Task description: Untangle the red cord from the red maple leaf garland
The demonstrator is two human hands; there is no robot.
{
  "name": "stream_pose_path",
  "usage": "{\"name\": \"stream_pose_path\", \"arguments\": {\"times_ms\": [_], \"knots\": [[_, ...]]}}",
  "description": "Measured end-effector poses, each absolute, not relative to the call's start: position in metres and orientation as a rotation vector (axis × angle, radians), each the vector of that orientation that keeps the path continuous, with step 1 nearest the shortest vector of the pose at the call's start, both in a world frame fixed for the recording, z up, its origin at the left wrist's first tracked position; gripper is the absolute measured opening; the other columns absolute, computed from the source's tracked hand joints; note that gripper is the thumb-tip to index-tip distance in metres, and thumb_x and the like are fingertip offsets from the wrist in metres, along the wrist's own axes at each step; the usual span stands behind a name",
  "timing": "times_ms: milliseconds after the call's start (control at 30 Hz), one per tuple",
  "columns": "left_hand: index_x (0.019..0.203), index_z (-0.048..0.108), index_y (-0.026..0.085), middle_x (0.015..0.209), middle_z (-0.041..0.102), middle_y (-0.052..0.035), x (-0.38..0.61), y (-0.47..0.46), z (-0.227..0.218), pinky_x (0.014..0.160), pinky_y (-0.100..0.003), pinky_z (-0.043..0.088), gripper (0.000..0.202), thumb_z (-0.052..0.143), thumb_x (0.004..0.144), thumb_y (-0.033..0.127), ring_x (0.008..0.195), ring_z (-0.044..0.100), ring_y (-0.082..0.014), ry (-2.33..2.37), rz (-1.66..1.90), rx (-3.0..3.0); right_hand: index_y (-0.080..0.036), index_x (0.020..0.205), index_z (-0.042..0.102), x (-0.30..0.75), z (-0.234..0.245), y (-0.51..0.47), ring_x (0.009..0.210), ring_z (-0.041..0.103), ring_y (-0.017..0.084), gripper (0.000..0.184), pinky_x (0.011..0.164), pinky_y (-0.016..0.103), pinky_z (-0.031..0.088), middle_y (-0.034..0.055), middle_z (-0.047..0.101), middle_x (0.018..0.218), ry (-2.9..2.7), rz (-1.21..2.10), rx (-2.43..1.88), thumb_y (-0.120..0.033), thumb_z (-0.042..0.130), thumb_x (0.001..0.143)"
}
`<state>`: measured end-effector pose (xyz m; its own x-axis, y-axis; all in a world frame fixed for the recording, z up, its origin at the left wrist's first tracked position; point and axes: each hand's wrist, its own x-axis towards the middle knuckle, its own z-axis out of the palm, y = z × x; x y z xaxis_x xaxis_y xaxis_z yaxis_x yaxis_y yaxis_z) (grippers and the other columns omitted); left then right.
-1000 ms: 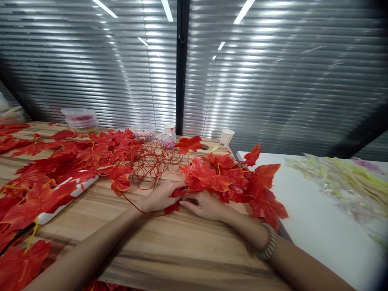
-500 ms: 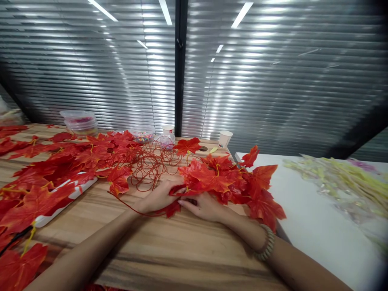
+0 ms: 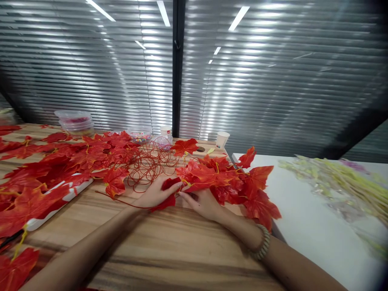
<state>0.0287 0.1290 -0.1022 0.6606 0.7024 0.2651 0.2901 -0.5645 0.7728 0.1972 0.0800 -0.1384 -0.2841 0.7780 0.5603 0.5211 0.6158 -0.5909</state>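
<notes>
My left hand (image 3: 154, 195) rests on the wooden table (image 3: 169, 250), fingers pinched on a red fabric maple leaf (image 3: 167, 193) whose lower part sticks out below the hand. My right hand (image 3: 202, 203) lies just to its right, fingertips closed against the same leaf at the edge of a pile of red leaves (image 3: 230, 182). A beaded bracelet (image 3: 262, 247) circles my right wrist. A tangle of thin red wire (image 3: 148, 165) lies just behind my left hand, and one strand runs under that wrist.
More red leaves (image 3: 60, 161) cover the left of the table, partly over a white tray (image 3: 53, 206). Clear plastic tubs (image 3: 74, 121), a bead dish (image 3: 140, 134) and two paper cups (image 3: 222, 139) stand at the back. A white table (image 3: 315, 226) with pale yellow-green flowers (image 3: 339, 182) adjoins on the right.
Both hands have stayed together on the leaf. The leaf now sits higher between the fingers. The view has drifted slightly right.
</notes>
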Motion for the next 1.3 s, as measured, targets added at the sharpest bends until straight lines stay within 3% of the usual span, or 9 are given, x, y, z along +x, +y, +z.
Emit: {"name": "stream_pose_path", "arguments": {"times_ms": [200, 600, 767, 1100, 1300], "knots": [[0.090, 0.064, 0.014, 0.090, 0.068, -0.0044, 0.028, 0.129, -0.104, 0.077, -0.027, 0.044, 0.031, 0.047, 0.083, 0.039, 0.080, 0.059, -0.0170, 0.775, 0.742, 2.082, -0.017, 0.087, 0.065, 0.197, -0.137, 0.080, 0.084, 0.063, 0.018, 0.017, 0.080, 0.031, 0.047, 0.0059, 0.069, 0.088, -1.904, 0.334, -1.023, -0.022, 0.050, 0.084], [0.080, 0.061, 0.013, 0.071, 0.064, -0.0032, 0.027, 0.128, -0.103, 0.064, -0.025, 0.046, 0.031, 0.049, 0.080, 0.041, 0.069, 0.056, -0.0159, 0.849, 0.760, 2.071, -0.018, 0.088, 0.065, 0.196, -0.133, 0.077, 0.078, 0.063, 0.018, 0.019, 0.074, 0.030, 0.048, 0.0053, 0.069, 0.085, -1.834, 0.315, -1.057, -0.023, 0.048, 0.084], [0.074, 0.060, 0.013, 0.070, 0.063, -0.0028, 0.028, 0.129, -0.105, 0.064, -0.025, 0.046, 0.030, 0.051, 0.079, 0.042, 0.067, 0.055, -0.0153, 0.876, 0.769, 2.101, -0.017, 0.084, 0.065, 0.198, -0.139, 0.078, 0.068, 0.063, 0.017, 0.019, 0.064, 0.028, 0.049, 0.0064, 0.069, 0.080, -1.769, 0.279, -1.125, -0.025, 0.048, 0.083], [0.077, 0.061, 0.013, 0.074, 0.066, -0.0038, 0.029, 0.125, -0.099, 0.066, -0.027, 0.046, 0.029, 0.052, 0.078, 0.041, 0.071, 0.058, -0.0168, 0.807, 0.751, 1.923, -0.019, 0.089, 0.063, 0.196, -0.140, 0.078, 0.080, 0.062, 0.018, 0.016, 0.076, 0.031, 0.049, 0.0050, 0.068, 0.086, -1.866, 0.387, -1.012, -0.022, 0.048, 0.084], [0.083, 0.061, 0.014, 0.088, 0.068, -0.0043, 0.031, 0.120, -0.095, 0.067, -0.025, 0.046, 0.028, 0.053, 0.079, 0.041, 0.074, 0.060, -0.0163, 0.786, 0.756, 1.849, -0.021, 0.091, 0.062, 0.197, -0.142, 0.079, 0.088, 0.061, 0.018, 0.016, 0.081, 0.031, 0.047, 0.0041, 0.067, 0.091, -1.890, 0.420, -0.986, -0.022, 0.048, 0.084]]}}
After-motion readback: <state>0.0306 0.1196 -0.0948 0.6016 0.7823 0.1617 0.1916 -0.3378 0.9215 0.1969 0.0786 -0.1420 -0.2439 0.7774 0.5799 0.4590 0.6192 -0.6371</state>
